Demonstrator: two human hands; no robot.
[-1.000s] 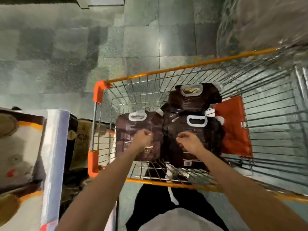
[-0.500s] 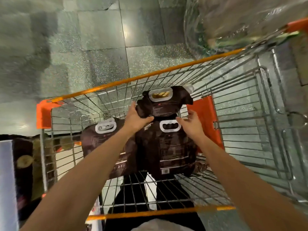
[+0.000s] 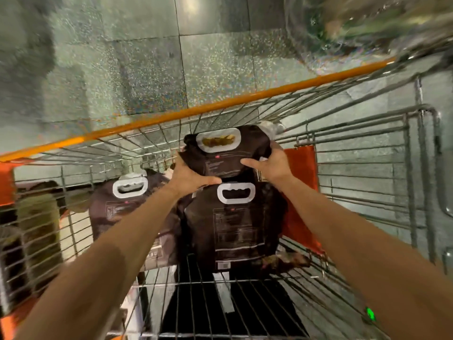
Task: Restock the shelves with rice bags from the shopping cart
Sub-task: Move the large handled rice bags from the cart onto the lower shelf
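Three dark brown rice bags with white handle cut-outs lie in a wire shopping cart [image 3: 220,107] with orange trim. The top rice bag [image 3: 228,155] lies at the far end, over the nearer middle bag [image 3: 235,227]. My left hand [image 3: 188,179] grips the top bag's left edge, thumb across its lower front. My right hand [image 3: 272,164] grips its right edge, thumb on the front. A third bag [image 3: 117,212] lies to the left in the cart.
An orange child-seat flap [image 3: 300,192] stands right of the bags. Shelf goods [image 3: 36,231] show through the cart's left wall. Grey tiled floor [image 3: 147,57] lies beyond the cart. A clear plastic-wrapped bundle [image 3: 355,23] sits at the upper right.
Both hands moved from the nearer bags up to the far top bag and now grip its two sides. The view has tilted and closed in on the cart.
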